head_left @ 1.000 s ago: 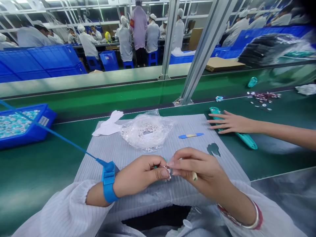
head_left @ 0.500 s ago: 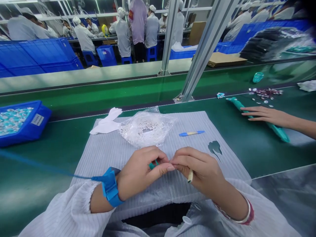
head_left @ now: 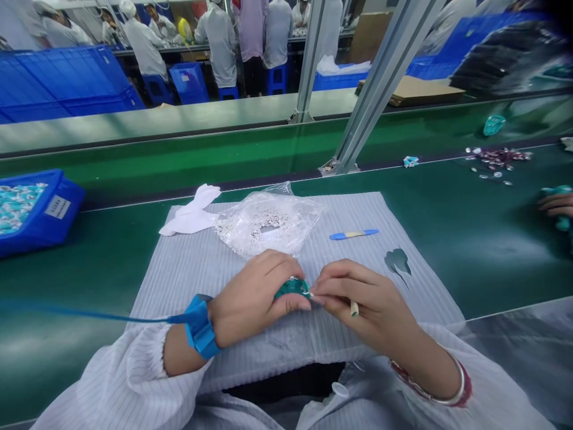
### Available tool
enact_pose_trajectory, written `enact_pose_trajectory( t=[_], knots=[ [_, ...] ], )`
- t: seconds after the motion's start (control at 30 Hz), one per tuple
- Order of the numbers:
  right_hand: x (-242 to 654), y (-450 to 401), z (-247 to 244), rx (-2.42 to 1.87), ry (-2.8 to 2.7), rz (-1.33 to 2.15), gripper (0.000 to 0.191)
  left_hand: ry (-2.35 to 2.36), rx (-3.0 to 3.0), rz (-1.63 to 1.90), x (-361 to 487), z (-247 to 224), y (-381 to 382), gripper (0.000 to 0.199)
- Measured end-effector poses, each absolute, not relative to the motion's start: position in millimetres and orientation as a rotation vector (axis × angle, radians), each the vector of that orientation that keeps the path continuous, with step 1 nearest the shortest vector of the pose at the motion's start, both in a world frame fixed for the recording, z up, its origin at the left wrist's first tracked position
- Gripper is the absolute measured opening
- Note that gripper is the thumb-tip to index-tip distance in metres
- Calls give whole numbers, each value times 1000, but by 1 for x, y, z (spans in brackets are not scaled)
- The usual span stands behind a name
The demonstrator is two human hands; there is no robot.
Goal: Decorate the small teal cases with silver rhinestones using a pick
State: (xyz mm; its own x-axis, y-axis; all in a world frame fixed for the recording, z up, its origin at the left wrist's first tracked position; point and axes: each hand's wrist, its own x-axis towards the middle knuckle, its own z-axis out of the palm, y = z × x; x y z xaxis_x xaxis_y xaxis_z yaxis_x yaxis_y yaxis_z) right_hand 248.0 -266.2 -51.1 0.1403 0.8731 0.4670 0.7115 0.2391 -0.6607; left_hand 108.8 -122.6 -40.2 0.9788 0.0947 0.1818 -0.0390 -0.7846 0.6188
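Observation:
My left hand (head_left: 257, 304) is closed around a small teal plastic part (head_left: 292, 287), its curved rim showing between thumb and forefinger. Over the mat, my right hand (head_left: 364, 301) is pinched beside the part. Its fingertips meet the part's right edge at a tiny white piece (head_left: 308, 293), too small to name. A pale stick with a green end (head_left: 354, 309) pokes out from under the right fingers; the rest of it is hidden. Just beyond the hands lies a clear plastic bag (head_left: 273, 218) of small white pieces.
A striped white mat (head_left: 179, 269) covers the green bench, with a blue-and-cream stick (head_left: 353, 235) and white cloth (head_left: 194, 210) on it. At left stands a blue bin (head_left: 67, 206) of teal parts. A co-worker's hand (head_left: 557, 203) holds something teal at right. A metal post (head_left: 380, 83) rises behind.
My hands have parted slightly and more of the teal part shows in my left hand. The co-worker's hand has drawn away to the right, and the long teal piece is gone from its spot.

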Motion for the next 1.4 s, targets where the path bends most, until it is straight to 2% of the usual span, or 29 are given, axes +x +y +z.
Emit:
enact_pose_trajectory(
  t=[0.1, 0.2, 0.4, 0.87, 1.2, 1.4],
  knots=[
    [249, -273, -65, -1599, -1661, 181, 13, 76, 2571, -34, 110, -45, -115, 55],
    [245, -280, -81, -1665, -1731, 172, 16, 63, 2562, -210, 110, -50, -115, 53],
    [236, -290, -100, -1660, -1778, 159, 21, 109, 2538, -217, 109, -54, -127, 61],
    [225, -288, -101, -1711, -1884, 47, 16, 123, 2541, -344, 109, -52, -133, 54],
    [225, -280, -102, -1752, -1864, 211, 23, 30, 2659, -340, 109, -52, -136, 43],
    [229, -287, -74, -1824, -1759, 421, 24, 120, 2590, -310, 110, -44, -139, 34]
  ],
)
